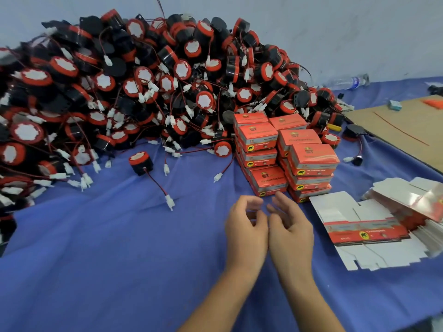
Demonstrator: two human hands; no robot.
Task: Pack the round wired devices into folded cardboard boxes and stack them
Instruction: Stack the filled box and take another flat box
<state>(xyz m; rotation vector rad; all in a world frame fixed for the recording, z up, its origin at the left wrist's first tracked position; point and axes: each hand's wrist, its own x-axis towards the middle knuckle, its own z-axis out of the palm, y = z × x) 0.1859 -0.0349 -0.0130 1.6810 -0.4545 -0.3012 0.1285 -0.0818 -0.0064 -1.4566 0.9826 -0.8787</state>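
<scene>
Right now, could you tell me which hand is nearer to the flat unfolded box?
Right. The right hand sits just left of the flat unfolded box; the left hand lies beyond it, farther left.

1. Blue cloth (119, 236) right across the table, plain, no pattern.
2. Now the heap of round devices (119, 80): black bodies, red rims, white faces with scalloped edges.
3. Their wires (157, 184) run red and black and end in white plugs (169, 202).
4. The stacked boxes (311, 156) have orange-red tops and grey side bands, with a black animal on a yellow disc.
5. The box blanks (366, 232) are white, and one shows a red strip with that same yellow disc.
6. The cardboard sheet (412, 118) is plain brown with a thin red line across it.
7. The far bottle (345, 82) is clear; its label looks blue, though it's blurred.
</scene>
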